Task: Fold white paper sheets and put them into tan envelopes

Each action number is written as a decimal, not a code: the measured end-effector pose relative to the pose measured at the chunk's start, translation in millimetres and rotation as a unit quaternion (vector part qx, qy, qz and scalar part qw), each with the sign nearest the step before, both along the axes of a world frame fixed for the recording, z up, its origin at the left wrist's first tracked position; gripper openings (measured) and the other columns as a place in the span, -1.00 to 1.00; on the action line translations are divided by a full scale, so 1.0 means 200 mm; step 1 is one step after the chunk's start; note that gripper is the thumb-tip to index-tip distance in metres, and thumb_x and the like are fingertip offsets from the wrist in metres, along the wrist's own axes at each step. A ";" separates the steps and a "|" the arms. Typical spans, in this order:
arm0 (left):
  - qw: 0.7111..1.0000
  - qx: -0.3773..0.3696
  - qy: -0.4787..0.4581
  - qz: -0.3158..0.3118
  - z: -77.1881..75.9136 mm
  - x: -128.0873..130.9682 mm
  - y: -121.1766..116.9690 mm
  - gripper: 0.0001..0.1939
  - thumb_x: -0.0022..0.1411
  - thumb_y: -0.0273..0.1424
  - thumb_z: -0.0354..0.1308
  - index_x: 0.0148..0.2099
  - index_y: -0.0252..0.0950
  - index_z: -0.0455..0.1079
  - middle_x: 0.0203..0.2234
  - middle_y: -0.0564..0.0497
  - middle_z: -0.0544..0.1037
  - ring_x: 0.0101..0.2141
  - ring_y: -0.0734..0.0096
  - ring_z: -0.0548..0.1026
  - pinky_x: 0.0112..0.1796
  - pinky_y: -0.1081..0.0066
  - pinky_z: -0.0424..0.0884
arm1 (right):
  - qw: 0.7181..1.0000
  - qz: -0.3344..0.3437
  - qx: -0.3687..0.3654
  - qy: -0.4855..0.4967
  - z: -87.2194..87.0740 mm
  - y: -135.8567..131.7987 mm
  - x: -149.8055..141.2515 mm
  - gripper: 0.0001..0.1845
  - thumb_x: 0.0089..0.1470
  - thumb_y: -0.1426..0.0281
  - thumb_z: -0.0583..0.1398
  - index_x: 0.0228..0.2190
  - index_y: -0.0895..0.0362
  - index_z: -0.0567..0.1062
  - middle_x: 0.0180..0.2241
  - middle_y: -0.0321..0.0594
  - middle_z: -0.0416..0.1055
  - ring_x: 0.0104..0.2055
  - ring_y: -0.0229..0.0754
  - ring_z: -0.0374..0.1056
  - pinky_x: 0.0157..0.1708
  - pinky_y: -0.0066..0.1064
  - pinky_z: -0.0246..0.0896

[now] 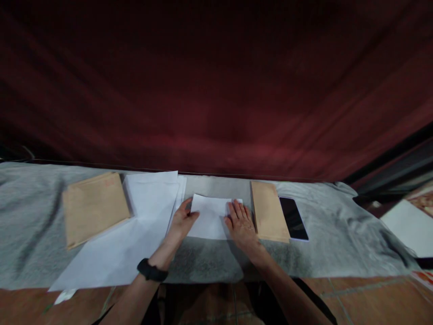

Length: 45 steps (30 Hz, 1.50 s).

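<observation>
A white sheet of paper (211, 221), seemingly folded, lies on the grey cloth in front of me. At its left edge, my left hand (181, 221) grips the paper, thumb over the top and fingers curled at the side. A black band circles that wrist. My right hand (242, 225) rests flat on the sheet's right part with fingers stretched out, covering that end. Just right of it lies a small stack of brown envelopes (269, 212). Several larger white sheets (152, 198) spread out to the left of my left hand.
Larger brown envelopes (96, 205) lie at the left, partly over the white sheets. A dark-screened phone (293, 219) sits beside the right envelopes. Grey cloth (331, 225) covers the surface. A dark red curtain (216, 113) hangs behind. Tiled floor (368, 300) shows below.
</observation>
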<state>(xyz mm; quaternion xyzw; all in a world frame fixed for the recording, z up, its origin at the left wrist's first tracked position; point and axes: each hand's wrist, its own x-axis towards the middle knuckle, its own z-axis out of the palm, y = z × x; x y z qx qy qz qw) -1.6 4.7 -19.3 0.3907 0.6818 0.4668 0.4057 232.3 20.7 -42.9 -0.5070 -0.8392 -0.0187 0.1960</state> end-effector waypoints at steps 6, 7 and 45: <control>0.990 0.014 -0.138 0.041 0.13 0.05 -0.04 -0.29 -0.03 -0.31 0.29 0.22 -0.32 0.34 -0.31 0.01 0.61 -0.35 0.30 0.58 -0.27 0.30 0.49 | 0.983 0.177 -0.040 0.000 0.16 -0.09 -0.04 -0.19 0.32 0.10 0.08 0.41 0.16 -0.07 0.43 -0.06 -0.08 0.46 -0.01 -0.13 0.40 0.01 -0.12; 0.987 0.012 -0.155 0.045 0.15 0.06 -0.05 -0.28 -0.04 -0.32 0.30 0.22 -0.31 0.34 -0.31 0.01 0.62 -0.35 0.29 0.58 -0.26 0.30 0.49 | 0.981 0.189 -0.042 -0.003 0.17 -0.10 -0.05 -0.16 0.29 0.09 0.11 0.41 0.16 -0.06 0.44 -0.06 -0.10 0.46 0.01 -0.13 0.41 0.00 -0.14; 0.977 0.041 0.159 -0.138 -0.04 -0.11 0.05 -0.08 0.04 -0.52 0.11 0.45 -0.32 -0.04 -0.12 -0.04 0.62 -0.23 0.29 0.57 -0.12 0.32 0.47 | 0.754 -0.107 -0.314 0.567 0.09 0.09 0.10 -0.50 -0.12 0.26 0.27 -0.08 0.14 0.53 -0.38 -0.26 0.53 -0.36 -0.12 0.42 -0.33 -0.32 0.32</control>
